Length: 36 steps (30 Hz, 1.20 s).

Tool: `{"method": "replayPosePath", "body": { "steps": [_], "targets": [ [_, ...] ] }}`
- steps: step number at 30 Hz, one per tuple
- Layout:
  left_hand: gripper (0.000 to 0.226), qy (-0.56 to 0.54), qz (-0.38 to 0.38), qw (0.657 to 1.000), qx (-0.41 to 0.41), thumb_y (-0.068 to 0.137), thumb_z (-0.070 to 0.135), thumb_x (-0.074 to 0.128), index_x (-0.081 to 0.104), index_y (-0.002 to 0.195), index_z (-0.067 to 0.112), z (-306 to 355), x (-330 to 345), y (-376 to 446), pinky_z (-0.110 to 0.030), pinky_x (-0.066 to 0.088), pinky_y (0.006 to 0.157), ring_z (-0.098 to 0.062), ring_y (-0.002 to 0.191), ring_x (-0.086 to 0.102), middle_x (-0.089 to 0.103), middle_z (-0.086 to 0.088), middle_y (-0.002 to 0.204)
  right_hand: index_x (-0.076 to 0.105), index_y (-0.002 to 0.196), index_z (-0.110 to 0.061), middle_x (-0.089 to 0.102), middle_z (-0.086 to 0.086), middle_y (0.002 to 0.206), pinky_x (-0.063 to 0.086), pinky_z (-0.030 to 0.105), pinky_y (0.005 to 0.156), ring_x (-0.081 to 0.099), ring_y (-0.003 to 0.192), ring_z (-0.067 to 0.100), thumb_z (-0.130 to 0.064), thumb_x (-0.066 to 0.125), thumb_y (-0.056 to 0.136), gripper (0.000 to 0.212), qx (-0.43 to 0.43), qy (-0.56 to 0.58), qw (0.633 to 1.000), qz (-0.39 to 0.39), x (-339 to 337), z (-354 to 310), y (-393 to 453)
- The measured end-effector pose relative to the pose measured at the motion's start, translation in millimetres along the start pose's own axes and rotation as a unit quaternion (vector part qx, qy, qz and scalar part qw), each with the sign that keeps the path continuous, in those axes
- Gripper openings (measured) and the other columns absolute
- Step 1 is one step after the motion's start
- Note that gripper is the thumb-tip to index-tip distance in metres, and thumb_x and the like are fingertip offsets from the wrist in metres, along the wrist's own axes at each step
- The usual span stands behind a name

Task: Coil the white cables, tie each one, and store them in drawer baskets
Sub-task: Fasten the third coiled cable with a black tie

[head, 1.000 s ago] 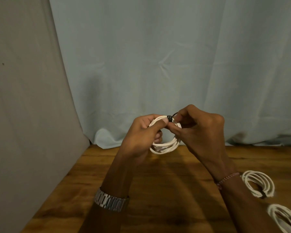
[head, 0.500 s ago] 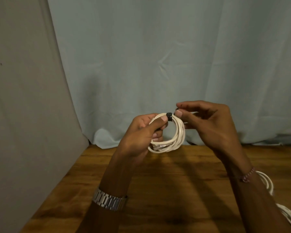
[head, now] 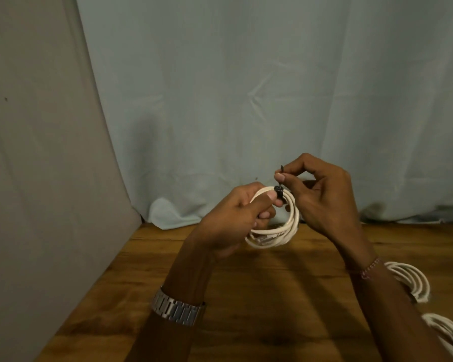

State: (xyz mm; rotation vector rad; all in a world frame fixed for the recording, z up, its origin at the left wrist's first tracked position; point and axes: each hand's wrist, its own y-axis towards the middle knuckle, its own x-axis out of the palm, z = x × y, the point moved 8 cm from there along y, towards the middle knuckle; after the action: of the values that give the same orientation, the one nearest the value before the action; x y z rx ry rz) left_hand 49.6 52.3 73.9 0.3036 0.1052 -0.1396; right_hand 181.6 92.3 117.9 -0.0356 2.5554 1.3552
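White round-sheathed cable (head: 277, 232), wound into a small springy coil, hangs at mid-frame above the brown wooden tabletop (head: 246, 296). It looks light, smooth and pliant, likely to spring loose unless held across all its loops. The left hand (head: 236, 220) wraps the coil's top left, thumb pressed beside the thin black tie (head: 279, 190). The right hand (head: 322, 197) pinches the tie's tail above. Two more tied white coils (head: 411, 280) lie at the lower right.
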Motion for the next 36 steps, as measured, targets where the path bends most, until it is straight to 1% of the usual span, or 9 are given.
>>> {"method": "replayPosePath", "body": {
  "steps": [3,5,8,13,16,23,26,30,36],
  "targets": [
    [0.026,0.023,-0.024,0.999,-0.014,0.109,0.021,0.039,0.057,0.103,0.003,-2,7,-1,-0.017,0.029,0.051,-0.002,0.052,0.032,0.039,0.003,0.067,0.071,0.079,-0.024,0.074,-0.010,0.082,0.050,0.041,0.045,0.063,0.052,0.022,-0.017,0.077,0.088,0.013,0.004,-0.011,1.000,-0.011,-2,2,1],
    [0.025,0.025,-0.042,0.999,-0.017,0.109,0.020,0.037,0.055,0.099,0.006,-1,13,-2,-0.017,0.028,0.052,-0.002,0.052,0.032,0.038,0.001,0.067,0.071,0.078,-0.024,0.073,-0.011,0.080,0.054,0.046,0.052,0.067,0.060,0.029,-0.018,0.078,0.087,0.014,0.016,-0.015,1.000,-0.010,-4,6,1],
    [0.023,0.023,-0.054,0.998,-0.018,0.109,0.018,0.037,0.054,0.098,0.006,1,16,-5,-0.017,0.028,0.051,-0.001,0.051,0.033,0.038,0.001,0.067,0.072,0.077,-0.021,0.072,-0.010,0.079,0.057,0.047,0.063,0.069,0.070,0.026,-0.018,0.080,0.086,0.012,0.046,-0.018,0.999,0.000,-5,9,0],
    [0.018,0.080,-0.010,0.997,0.021,0.102,0.019,0.057,0.060,0.105,0.002,6,5,-4,-0.026,0.045,0.062,-0.010,0.063,0.054,0.057,-0.011,0.070,0.074,0.082,-0.019,0.073,-0.011,0.083,0.059,0.045,0.066,0.070,0.073,0.014,-0.020,0.077,0.088,0.006,0.047,-0.017,0.999,0.010,-5,1,-1],
    [0.019,0.108,0.043,0.991,0.066,0.100,0.021,0.060,0.061,0.103,0.003,11,-4,-4,-0.020,0.042,0.055,-0.002,0.053,0.049,0.056,0.011,0.059,0.074,0.088,-0.015,0.074,-0.009,0.086,0.058,0.044,0.057,0.070,0.068,0.015,-0.019,0.075,0.091,0.005,0.011,-0.018,0.999,0.025,-9,-12,-2],
    [0.010,0.142,0.074,0.975,0.155,0.101,0.022,0.059,0.066,0.100,0.015,25,-11,-6,-0.026,0.038,0.051,-0.006,0.050,0.044,0.053,0.010,0.058,0.070,0.105,-0.015,0.074,-0.011,0.084,0.061,0.019,0.068,0.073,0.075,0.000,-0.019,0.078,0.088,0.020,-0.076,-0.041,0.996,0.025,-23,-38,-5],
    [0.011,0.134,0.067,0.976,0.161,0.101,0.021,0.057,0.066,0.100,0.014,26,-12,-7,-0.030,0.037,0.050,-0.010,0.050,0.042,0.050,0.006,0.059,0.077,0.099,-0.009,0.077,-0.004,0.086,0.062,0.025,0.069,0.074,0.074,0.003,-0.014,0.075,0.091,0.010,-0.145,-0.069,0.987,0.020,-25,-51,-9],
    [0.010,0.149,0.063,0.972,0.172,0.100,0.022,0.058,0.067,0.098,0.017,27,-16,-7,-0.028,0.039,0.050,-0.007,0.049,0.043,0.051,0.008,0.057,0.080,0.100,-0.009,0.078,0.005,0.091,0.058,0.021,0.076,0.074,0.078,0.013,-0.012,0.073,0.088,0.015,-0.239,-0.138,0.961,-0.014,-19,-65,-14],
    [0.014,0.147,0.064,0.974,0.159,0.099,0.022,0.059,0.067,0.100,0.011,26,-23,-7,-0.029,0.037,0.048,-0.016,0.049,0.040,0.047,-0.008,0.057,0.079,0.106,-0.013,0.075,0.004,0.094,0.060,0.032,0.068,0.069,0.080,0.014,-0.008,0.070,0.089,0.019,-0.266,-0.181,0.944,-0.074,-16,-67,-15]
  ]
}}
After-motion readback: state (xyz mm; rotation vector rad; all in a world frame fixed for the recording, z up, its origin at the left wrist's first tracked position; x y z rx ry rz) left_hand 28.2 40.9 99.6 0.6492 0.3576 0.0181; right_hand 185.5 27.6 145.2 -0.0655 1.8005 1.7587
